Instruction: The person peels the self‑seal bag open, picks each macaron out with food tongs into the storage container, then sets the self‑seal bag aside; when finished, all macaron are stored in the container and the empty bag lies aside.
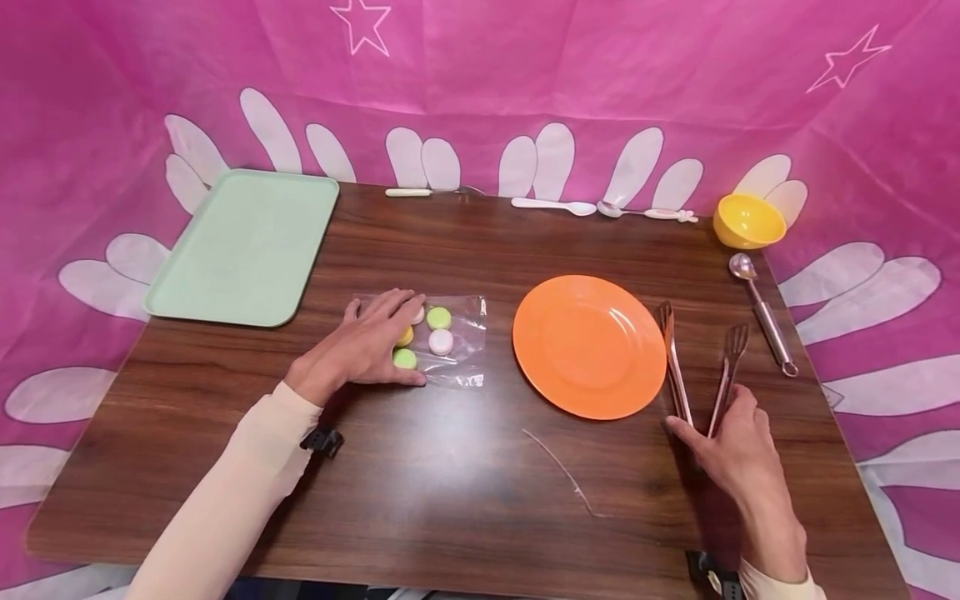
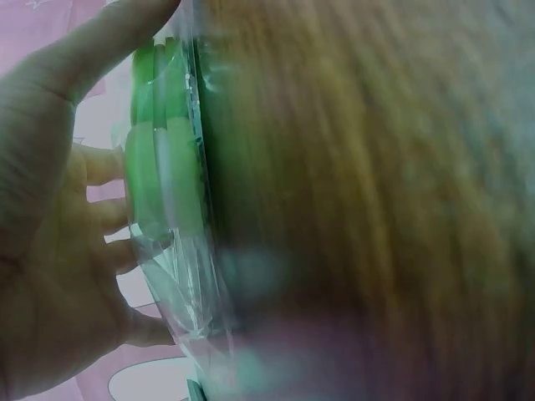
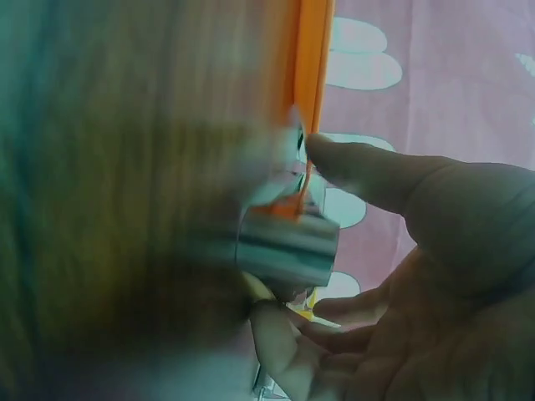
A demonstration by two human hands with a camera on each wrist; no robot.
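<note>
A clear plastic bag (image 1: 465, 367) of green, yellow and pale pink macarons (image 1: 438, 318) lies on the table. My left hand (image 1: 367, 337) rests over the bag's left part with fingers spread, covering some of the macarons. In the left wrist view, green macarons (image 2: 167, 175) show through the plastic between thumb and fingers. On the right, metal tongs (image 1: 678, 375) lie spread beside an orange plate (image 1: 588, 346). My right hand (image 1: 746, 458) holds the tongs near their joined end, thumb on one arm and fingers by the other.
A pale green tray (image 1: 243, 250) lies at the back left. Along the back edge are a fork (image 1: 408, 192), a white spoon (image 1: 551, 205) and another spoon (image 1: 648, 213). A yellow bowl (image 1: 750, 221) and a metal scoop (image 1: 765, 317) sit at right. A thin strip (image 1: 558, 467) lies in front.
</note>
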